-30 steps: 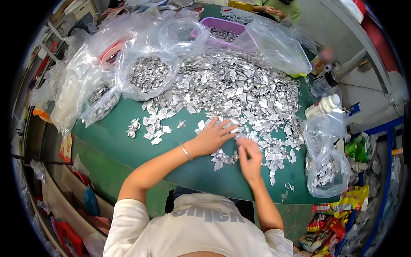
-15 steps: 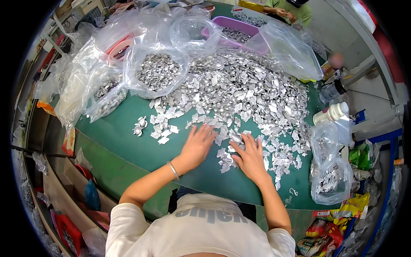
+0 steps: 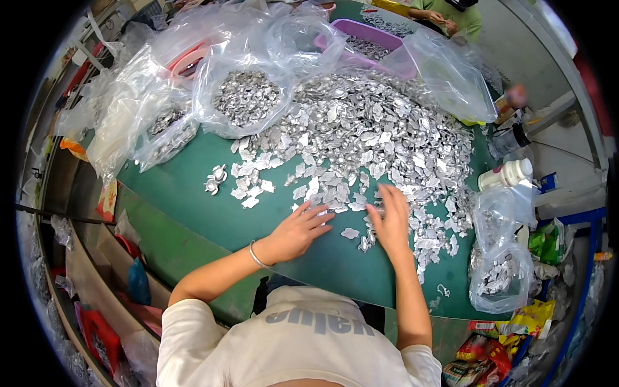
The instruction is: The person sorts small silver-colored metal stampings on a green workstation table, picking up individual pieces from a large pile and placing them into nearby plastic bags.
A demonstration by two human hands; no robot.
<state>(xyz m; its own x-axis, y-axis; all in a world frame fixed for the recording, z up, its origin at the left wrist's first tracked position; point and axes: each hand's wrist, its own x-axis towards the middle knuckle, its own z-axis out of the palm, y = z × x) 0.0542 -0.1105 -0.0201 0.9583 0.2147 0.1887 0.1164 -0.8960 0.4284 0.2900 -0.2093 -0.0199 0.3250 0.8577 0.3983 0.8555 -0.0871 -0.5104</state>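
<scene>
A big heap of small silvery metal pieces [image 3: 374, 135] covers the far and right part of a green table [image 3: 193, 200]. My left hand [image 3: 298, 231] lies flat on the green top at the heap's near edge, fingers spread, a thin bracelet on its wrist. My right hand [image 3: 391, 220] rests palm down on the pieces at the heap's near edge, fingers together and pointing away from me. A few loose pieces [image 3: 358, 237] lie between the two hands. Neither hand visibly grips anything.
Clear plastic bags holding the same silvery pieces stand at the left [image 3: 161, 126], back [image 3: 248, 97] and right [image 3: 500, 271]. A purple bin [image 3: 371, 39] sits at the far edge, near another person's hands [image 3: 445, 19]. White bottles [image 3: 509, 173] stand at the right edge.
Both hands slid toward me and a little right along the heap's near edge; the left hand came off the pieces onto bare green table.
</scene>
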